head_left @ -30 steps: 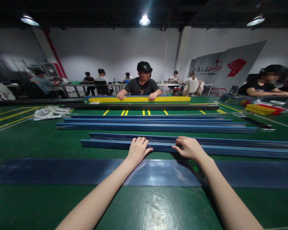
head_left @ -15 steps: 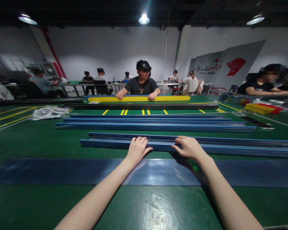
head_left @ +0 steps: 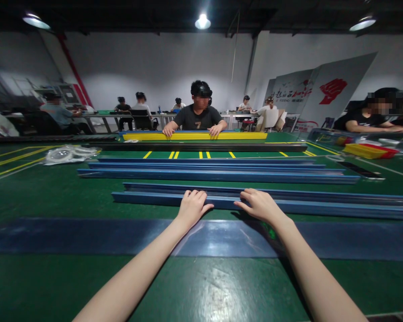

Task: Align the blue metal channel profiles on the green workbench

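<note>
A long blue plastic channel (head_left: 147, 198), open at the top with two upright walls, lies crosswise on the green table (head_left: 53, 286). My left hand (head_left: 193, 205) hooks its fingers over the channel's near wall, the thumb in front of it. Further right along that same wall, my right hand (head_left: 260, 205) holds it in a like way, thumb pointing left. The fingertips of both hands are hidden inside the channel. Under my forearms lies a flat, shiny, see-through bluish strip (head_left: 87, 237).
More blue channels (head_left: 218, 174) lie behind, then a dark bar (head_left: 201, 146). A co-worker (head_left: 199, 116) opposite has both hands on a yellow bar (head_left: 195, 137). Wrapped items in clear plastic (head_left: 67, 154) are at left, a phone (head_left: 362, 171) and a yellow tray (head_left: 364, 150) at right.
My right hand has slid slightly left along the channel wall, closer to my left hand. My left hand keeps its place, and the view has shifted slightly.
</note>
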Tool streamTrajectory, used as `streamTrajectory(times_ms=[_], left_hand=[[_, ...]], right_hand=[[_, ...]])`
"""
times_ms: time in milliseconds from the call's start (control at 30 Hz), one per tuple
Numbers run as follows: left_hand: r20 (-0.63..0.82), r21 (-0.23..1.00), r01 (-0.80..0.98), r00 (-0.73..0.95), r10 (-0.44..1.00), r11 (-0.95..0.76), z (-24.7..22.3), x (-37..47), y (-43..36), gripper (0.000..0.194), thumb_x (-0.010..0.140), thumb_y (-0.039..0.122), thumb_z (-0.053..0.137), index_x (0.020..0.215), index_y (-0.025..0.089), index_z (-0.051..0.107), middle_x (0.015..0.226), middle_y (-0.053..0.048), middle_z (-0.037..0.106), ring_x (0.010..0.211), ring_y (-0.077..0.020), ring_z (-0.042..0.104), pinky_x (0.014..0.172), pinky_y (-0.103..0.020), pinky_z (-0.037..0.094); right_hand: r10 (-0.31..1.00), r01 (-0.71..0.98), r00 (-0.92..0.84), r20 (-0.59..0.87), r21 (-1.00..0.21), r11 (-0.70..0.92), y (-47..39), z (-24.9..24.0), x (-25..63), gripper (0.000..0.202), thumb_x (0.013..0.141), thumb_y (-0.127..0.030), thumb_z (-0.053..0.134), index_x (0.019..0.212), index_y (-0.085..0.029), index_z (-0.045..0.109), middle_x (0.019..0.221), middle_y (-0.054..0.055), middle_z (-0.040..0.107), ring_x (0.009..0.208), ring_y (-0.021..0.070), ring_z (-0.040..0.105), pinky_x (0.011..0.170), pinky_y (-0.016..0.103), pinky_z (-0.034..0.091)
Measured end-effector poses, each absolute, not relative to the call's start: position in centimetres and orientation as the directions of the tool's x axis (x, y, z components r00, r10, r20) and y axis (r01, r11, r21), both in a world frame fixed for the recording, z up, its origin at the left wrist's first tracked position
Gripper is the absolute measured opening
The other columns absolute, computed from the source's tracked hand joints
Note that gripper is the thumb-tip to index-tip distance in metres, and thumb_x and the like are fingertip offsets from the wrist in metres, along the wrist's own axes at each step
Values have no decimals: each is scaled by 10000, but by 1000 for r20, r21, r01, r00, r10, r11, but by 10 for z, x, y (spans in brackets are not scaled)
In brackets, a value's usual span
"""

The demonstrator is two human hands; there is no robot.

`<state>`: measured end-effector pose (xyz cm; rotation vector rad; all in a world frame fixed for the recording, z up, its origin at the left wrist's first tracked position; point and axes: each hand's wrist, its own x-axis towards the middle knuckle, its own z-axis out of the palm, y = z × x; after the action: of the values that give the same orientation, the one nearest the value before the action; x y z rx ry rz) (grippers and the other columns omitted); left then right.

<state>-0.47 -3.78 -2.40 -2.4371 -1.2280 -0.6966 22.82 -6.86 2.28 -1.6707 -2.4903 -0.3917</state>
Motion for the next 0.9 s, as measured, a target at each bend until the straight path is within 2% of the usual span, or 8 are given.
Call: streamTrajectory(times_ms=[233,533,767,900], left_hand=[[539,-77,824,508,672,-561,-22,-4,-39,309,791,468,516,843,165,546,850,-32,640,815,-189,538,708,-320,319],[540,-78,829,503,675,-554,-22,-4,-39,315,786,474,518,829,164,546,839,-24,637,811,-189,541,698,-322,328],[576,-70,816,503,645,-574,-23,-4,-39,308,779,446,549,895,161,553,1064,-44,610,952,-192,535,751,-319,349],[576,-62,816,500,647,-575,-24,-4,-38,301,782,444,546,895,166,559,1078,-49,609,988,-195,529,764,-323,357]], right_hand=[[899,914,-402,175,138,382,-66,15,224,357,881,-437,331,877,-177,575,891,72,610,824,171,565,648,241,348],[908,920,-389,155,120,374,-64,13,225,358,889,-423,308,864,-184,574,898,68,602,837,169,564,632,235,352],[904,917,-396,164,127,379,-63,11,226,354,889,-420,309,857,-183,569,877,64,597,816,164,563,617,233,344],[896,913,-405,183,136,385,-63,11,226,349,890,-418,310,837,-184,564,870,58,593,808,165,564,608,237,339]])
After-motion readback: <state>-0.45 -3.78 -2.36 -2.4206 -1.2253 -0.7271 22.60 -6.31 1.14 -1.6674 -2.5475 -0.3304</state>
